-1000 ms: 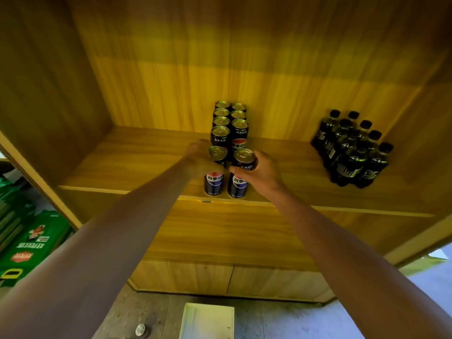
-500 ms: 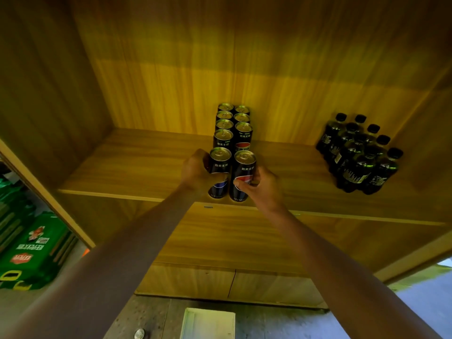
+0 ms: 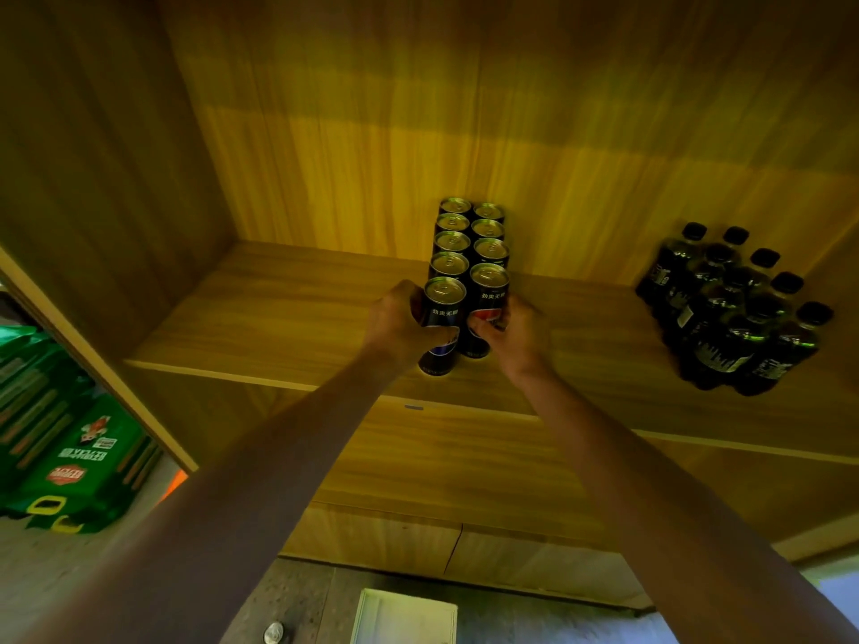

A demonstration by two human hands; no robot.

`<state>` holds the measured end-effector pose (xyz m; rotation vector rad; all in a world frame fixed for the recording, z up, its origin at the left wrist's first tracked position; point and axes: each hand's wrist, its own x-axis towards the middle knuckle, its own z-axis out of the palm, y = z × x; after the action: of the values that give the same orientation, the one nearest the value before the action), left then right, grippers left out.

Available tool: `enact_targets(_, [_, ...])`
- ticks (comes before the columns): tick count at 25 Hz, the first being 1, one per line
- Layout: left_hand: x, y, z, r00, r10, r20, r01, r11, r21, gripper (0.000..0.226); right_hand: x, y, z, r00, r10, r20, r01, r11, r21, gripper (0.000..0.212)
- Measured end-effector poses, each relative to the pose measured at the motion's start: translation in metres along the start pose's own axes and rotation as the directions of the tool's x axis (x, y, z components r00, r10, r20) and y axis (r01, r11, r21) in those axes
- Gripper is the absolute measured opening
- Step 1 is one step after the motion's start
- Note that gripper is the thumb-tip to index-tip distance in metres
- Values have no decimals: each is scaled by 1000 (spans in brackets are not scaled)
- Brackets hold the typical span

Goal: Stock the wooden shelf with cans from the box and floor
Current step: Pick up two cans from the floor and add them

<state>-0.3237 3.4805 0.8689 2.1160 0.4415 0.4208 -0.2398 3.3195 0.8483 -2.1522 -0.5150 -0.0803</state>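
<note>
Two rows of dark cola cans (image 3: 469,234) with gold tops run from the back panel toward the front of the wooden shelf (image 3: 279,318). My left hand (image 3: 402,325) grips the front can of the left row (image 3: 441,318), which stands near the shelf's front edge. My right hand (image 3: 516,334) holds the front can of the right row (image 3: 485,304), pressed against the can behind it. Both cans are upright and side by side. A single can (image 3: 274,633) lies on the floor below.
A cluster of dark bottles (image 3: 734,309) stands on the right of the shelf. Green drink cartons (image 3: 69,457) are stacked on the floor at the left. A white box (image 3: 404,618) sits on the floor below the cabinet base.
Both hands have slid their cans back from the shelf's front edge toward the rows; the right can now touches its row. The camera has moved closer.
</note>
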Motion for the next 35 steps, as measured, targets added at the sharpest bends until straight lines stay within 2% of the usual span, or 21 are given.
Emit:
enact_targets(13, [-2,0,-2,1000,9,17,-9,999,40,58,8,0,-8,997,21,71,-21,1000,7,46])
enact_targets(17, [-11,7,-14,998,61,33,-66,981,181,70,-3,-7,-19,994,7,108,8,990,-140,47])
enact_targets(20, [-28,9,-32,981,177,74,-192,892,410,70,-18,-17,-36,991,7,137,40,942,-334,57])
enact_targets(24, [-60,13,-56,932,257,256,-363,674,644,59,-50,-35,-58,985,14,174,89,815,-573,65])
enact_targets(27, [-92,27,-66,865,275,420,-500,543,675,63,-87,-53,-70,981,-12,196,137,755,-641,64])
enact_targets(30, [-122,40,-76,811,324,487,-585,448,677,65,-122,-71,-75,975,-15,220,167,702,-693,63])
enact_targets(32, [-137,44,-85,800,333,499,-600,422,680,64,-141,-83,-74,973,-17,229,181,673,-717,63])
enact_targets(35, [-156,38,-106,814,315,489,-581,445,681,60,-166,-102,-65,971,-49,233,205,673,-711,64])
